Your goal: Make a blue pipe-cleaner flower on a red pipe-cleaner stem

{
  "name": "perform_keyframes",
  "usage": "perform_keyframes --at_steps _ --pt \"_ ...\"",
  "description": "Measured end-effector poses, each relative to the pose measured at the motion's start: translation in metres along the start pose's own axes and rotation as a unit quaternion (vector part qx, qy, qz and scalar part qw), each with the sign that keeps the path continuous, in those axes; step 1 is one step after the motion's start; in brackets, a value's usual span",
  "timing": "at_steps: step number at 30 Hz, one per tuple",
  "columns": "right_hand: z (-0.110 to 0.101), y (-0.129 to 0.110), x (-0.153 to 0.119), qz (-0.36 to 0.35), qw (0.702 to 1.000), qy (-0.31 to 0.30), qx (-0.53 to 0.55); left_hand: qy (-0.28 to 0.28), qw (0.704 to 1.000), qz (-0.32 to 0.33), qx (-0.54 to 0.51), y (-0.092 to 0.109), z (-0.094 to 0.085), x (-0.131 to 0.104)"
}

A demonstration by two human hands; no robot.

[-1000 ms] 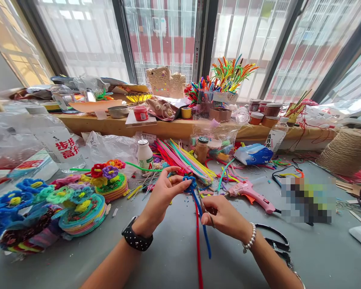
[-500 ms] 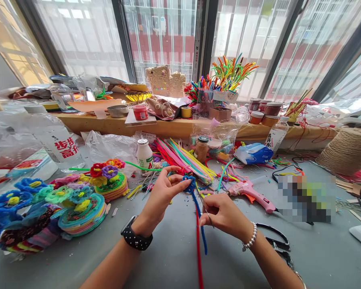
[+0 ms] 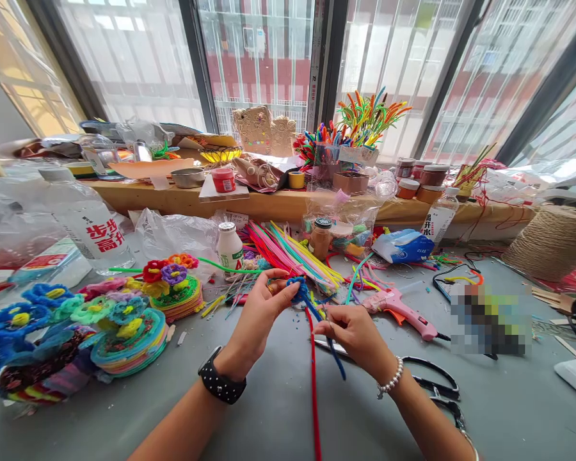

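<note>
In the head view, my left hand (image 3: 262, 310) pinches a small looped blue pipe-cleaner flower (image 3: 296, 289) between thumb and fingertips. A long blue pipe-cleaner tail (image 3: 336, 360) runs down from it toward the right. My right hand (image 3: 358, 334) is closed, thumb against forefinger, on this tail just below the flower. Beneath both hands a red pipe cleaner (image 3: 313, 390) lies lengthwise on the table. Scissors with black handles (image 3: 436, 378) rest under my right wrist, their blades partly hidden by the hand.
Finished pipe-cleaner flowers (image 3: 93, 310) cover the left side. Loose pipe cleaners (image 3: 292, 253), a white bottle (image 3: 229, 248) and a brown jar (image 3: 320, 238) stand or lie beyond my hands. A pink glue gun (image 3: 408, 314) and twine spool (image 3: 542, 240) are to the right.
My right hand has shifted slightly left, and the blue tail's free end has swung up and to the right. More of the scissors' blades shows. My left hand still holds the flower.
</note>
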State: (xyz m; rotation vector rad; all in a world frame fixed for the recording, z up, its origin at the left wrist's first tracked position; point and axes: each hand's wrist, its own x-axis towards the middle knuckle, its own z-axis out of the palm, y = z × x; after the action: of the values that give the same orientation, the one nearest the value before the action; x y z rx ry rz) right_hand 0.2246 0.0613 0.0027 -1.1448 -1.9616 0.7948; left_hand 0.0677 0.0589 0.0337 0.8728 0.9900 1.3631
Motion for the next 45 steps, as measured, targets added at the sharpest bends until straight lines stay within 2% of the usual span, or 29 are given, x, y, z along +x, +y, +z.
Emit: perform_keyframes --at_steps 3,6,9,14,19,31,34,39,45 --pt "-0.004 0.007 0.001 0.041 0.995 0.034 0.082 -0.016 0.998 -0.038 -0.052 0.0 -0.001 0.001" --pt "-0.005 0.014 0.003 0.078 0.987 0.048 0.133 -0.007 0.994 -0.068 -0.085 0.002 -0.001 0.001" --pt "-0.003 0.014 0.003 0.063 0.991 -0.008 0.119 -0.004 0.994 -0.067 -0.09 0.002 0.001 0.0" --pt "0.002 0.001 0.0 -0.029 0.995 -0.094 0.035 -0.002 0.995 -0.061 -0.078 -0.002 0.002 -0.003" --pt "0.007 -0.006 -0.003 -0.026 0.99 -0.133 -0.029 -0.001 0.995 -0.076 -0.06 -0.007 0.002 -0.004" --pt "0.008 -0.006 -0.004 -0.04 0.988 -0.072 -0.127 0.007 0.996 -0.074 -0.057 -0.01 0.006 -0.005" --pt "0.009 -0.003 -0.005 -0.052 0.987 -0.057 -0.142 0.002 0.997 -0.057 -0.046 -0.01 0.006 -0.006" --pt "0.009 -0.003 -0.005 -0.036 0.99 -0.044 -0.133 -0.001 0.998 -0.027 -0.048 -0.011 0.005 -0.006" --pt "0.014 -0.002 -0.003 0.014 0.996 -0.048 -0.069 0.018 0.999 -0.015 -0.046 -0.012 0.007 -0.006"
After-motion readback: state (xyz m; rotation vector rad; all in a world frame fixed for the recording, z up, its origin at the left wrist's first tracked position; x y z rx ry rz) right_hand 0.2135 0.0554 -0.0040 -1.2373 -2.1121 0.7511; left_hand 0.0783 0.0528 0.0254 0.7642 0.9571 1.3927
